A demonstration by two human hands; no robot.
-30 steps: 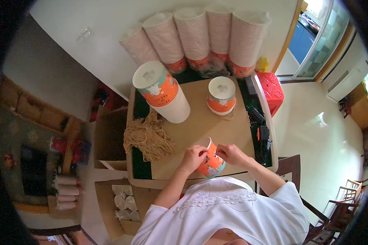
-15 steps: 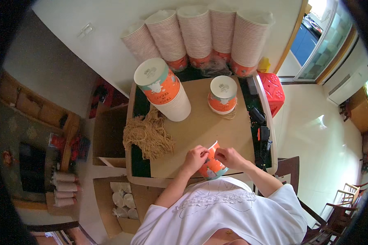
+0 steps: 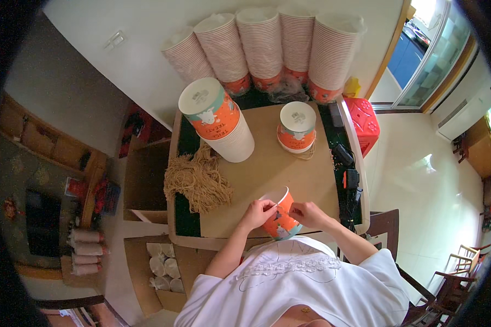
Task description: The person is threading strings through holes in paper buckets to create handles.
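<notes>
An orange paper bucket (image 3: 281, 222) with a teal base leans at the table's near edge against my shirt, its white-rimmed mouth tilted up and away. My left hand (image 3: 259, 213) is at its left side, thumb and fingers pinched together by the rim. Against the right side, my right hand (image 3: 309, 215) is also closed in a pinch. Anything thin between the fingertips is too small to make out. Farther off, a tall stack of upturned buckets (image 3: 218, 117) stands beside a tangled bundle of tan cord (image 3: 197, 180). A shorter upturned stack (image 3: 297, 128) has a cord loop at its foot.
Several tall plastic-wrapped bucket stacks (image 3: 259, 46) line the table's far side by the wall. A cardboard sheet (image 3: 278, 174) covers the tabletop's middle. Black cables and small devices (image 3: 349, 180) lie along the right edge; a red stool (image 3: 363, 122) stands beyond. An open carton (image 3: 139, 267) sits lower left.
The bucket's mouth has turned more into view and shifted slightly left. My right hand has moved slightly right and down; my left hand stays close to the rim.
</notes>
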